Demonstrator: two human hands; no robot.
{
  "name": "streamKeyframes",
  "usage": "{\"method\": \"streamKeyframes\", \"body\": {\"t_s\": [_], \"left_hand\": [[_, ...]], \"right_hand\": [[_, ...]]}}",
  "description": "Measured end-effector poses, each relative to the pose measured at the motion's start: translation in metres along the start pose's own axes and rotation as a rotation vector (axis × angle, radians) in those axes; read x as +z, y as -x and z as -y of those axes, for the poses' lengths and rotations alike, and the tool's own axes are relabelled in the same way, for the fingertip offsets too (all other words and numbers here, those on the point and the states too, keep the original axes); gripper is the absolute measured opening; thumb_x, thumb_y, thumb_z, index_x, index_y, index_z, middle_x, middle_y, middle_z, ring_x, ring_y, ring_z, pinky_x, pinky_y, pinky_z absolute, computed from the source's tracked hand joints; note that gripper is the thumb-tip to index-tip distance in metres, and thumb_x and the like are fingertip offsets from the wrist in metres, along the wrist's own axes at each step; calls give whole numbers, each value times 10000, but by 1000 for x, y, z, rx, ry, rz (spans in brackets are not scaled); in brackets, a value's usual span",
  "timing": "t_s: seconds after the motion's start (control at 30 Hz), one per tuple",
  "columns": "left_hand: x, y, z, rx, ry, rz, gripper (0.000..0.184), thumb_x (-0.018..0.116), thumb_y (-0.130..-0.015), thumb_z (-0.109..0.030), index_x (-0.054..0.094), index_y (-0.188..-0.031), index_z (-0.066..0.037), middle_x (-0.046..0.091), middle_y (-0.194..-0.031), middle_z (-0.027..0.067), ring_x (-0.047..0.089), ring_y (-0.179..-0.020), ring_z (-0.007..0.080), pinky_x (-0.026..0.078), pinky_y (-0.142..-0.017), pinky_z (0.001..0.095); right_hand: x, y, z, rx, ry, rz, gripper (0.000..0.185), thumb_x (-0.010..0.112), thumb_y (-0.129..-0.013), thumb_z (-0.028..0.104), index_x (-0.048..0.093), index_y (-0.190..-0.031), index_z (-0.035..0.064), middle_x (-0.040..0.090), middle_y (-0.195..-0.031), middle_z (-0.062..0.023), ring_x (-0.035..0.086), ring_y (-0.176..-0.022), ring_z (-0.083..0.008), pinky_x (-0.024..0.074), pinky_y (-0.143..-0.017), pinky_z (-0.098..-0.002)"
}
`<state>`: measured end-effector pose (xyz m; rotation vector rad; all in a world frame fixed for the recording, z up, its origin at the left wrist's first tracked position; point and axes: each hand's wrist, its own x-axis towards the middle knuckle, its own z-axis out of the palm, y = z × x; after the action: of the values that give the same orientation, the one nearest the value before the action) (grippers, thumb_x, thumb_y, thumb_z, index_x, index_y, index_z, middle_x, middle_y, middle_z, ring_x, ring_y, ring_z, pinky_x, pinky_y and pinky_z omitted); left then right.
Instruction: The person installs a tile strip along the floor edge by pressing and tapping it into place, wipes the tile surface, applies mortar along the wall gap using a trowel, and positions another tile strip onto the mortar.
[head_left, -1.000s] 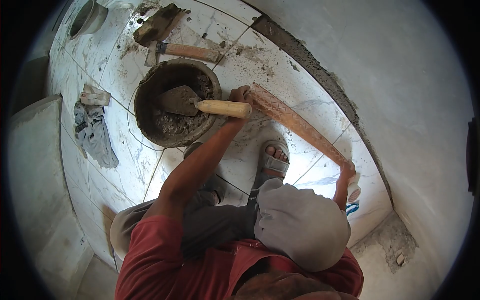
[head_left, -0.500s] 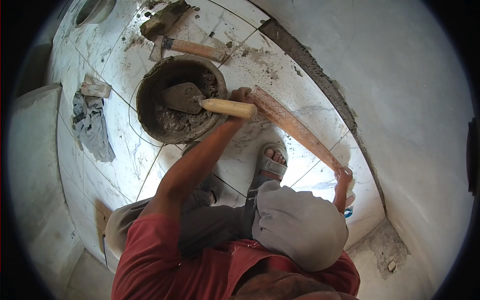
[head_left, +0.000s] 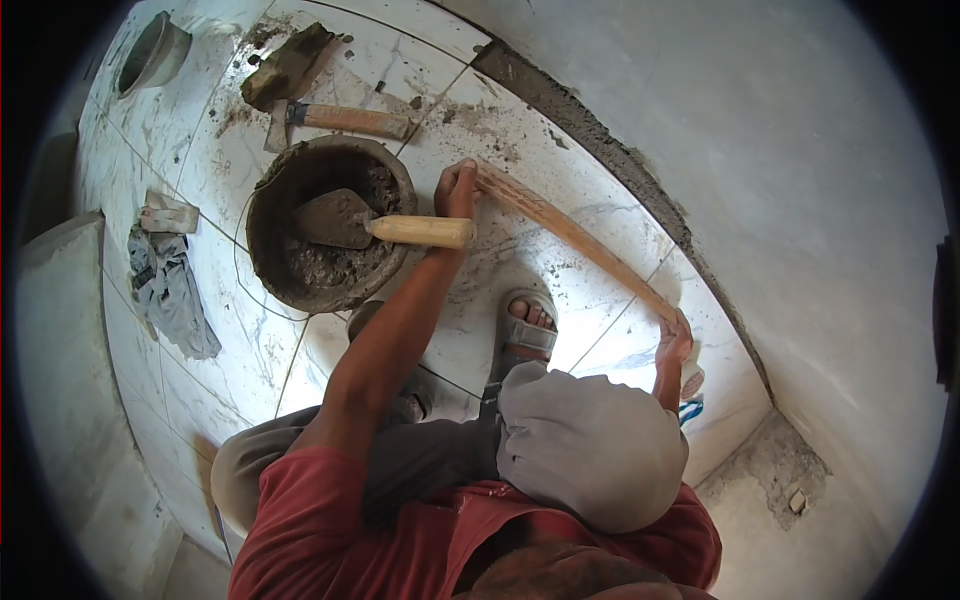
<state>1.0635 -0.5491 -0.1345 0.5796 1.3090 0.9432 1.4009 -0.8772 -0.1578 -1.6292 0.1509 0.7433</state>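
Observation:
A long, narrow reddish-brown tile strip (head_left: 575, 243) stretches between my two hands, tilted so that little of its patterned back shows. My left hand (head_left: 457, 188) grips its far end, just right of the mortar bucket. The near end is pinched in my right hand (head_left: 675, 338), close to the wall and beyond my knee. A trowel (head_left: 422, 231) with a pale wooden handle rests across the bucket (head_left: 392, 165), its blade over the grey mortar (head_left: 335, 262). The handle sticks out over my left wrist, and neither hand holds it.
A hammer (head_left: 355, 120) and a mud-caked chunk (head_left: 287, 67) lie beyond the bucket. Another bucket (head_left: 155, 55) lies tipped at far left, with a grey rag (head_left: 172, 300) nearer. A rough mortar-edged gap (head_left: 600, 125) runs along the wall base (head_left: 740, 140). My sandalled foot (head_left: 530, 325) is below the strip.
The tile strip has turned in my hands, so its patterned back shows less. My left hand sits more upright at its end. The whole view has shifted slightly.

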Motion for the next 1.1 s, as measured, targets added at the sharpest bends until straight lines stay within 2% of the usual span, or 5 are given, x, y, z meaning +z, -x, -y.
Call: {"method": "streamKeyframes", "body": {"t_s": [0.27,0.4,0.57,0.67,1.1], "left_hand": [[28,-27,2,100,330,146,444,438,-876,-136,385,-1288,21,540,-979,61,512,-860,113,416,-776,235],[44,-40,-11,121,351,138,457,425,-862,-118,393,-1301,5,537,-1021,82,502,-895,124,418,-820,262],[54,-74,-9,407,-538,-7,479,423,-788,-64,461,-1266,-45,537,-1148,182,476,-1062,296,343,-963,377],[64,-80,-10,602,-694,-142,489,425,-761,-38,465,-1247,-18,527,-1156,210,447,-1104,354,306,-993,404],[72,-79,3,664,-504,-187,457,447,-843,-75,405,-1284,41,384,-1339,251,342,-1278,354,265,-1069,372]], "right_hand": [[20,-2,7,-157,252,149,543,561,-809,-13,333,-1282,-150,481,-1174,-232,529,-1063,-275,423,-984,-325],[23,-21,17,-165,409,197,475,586,-841,58,407,-1254,-93,497,-1140,-192,538,-1022,-249,428,-977,-346],[57,-27,34,-258,313,103,336,565,-893,199,477,-1140,-11,538,-1055,-145,552,-955,-229,488,-845,-358],[62,-43,37,-245,238,196,388,570,-893,265,456,-1156,4,544,-1052,-133,548,-954,-228,487,-775,-357],[119,-52,38,-41,-131,290,513,696,-795,289,458,-1170,32,570,-1058,-65,540,-894,-177,424,-743,-303]]}}
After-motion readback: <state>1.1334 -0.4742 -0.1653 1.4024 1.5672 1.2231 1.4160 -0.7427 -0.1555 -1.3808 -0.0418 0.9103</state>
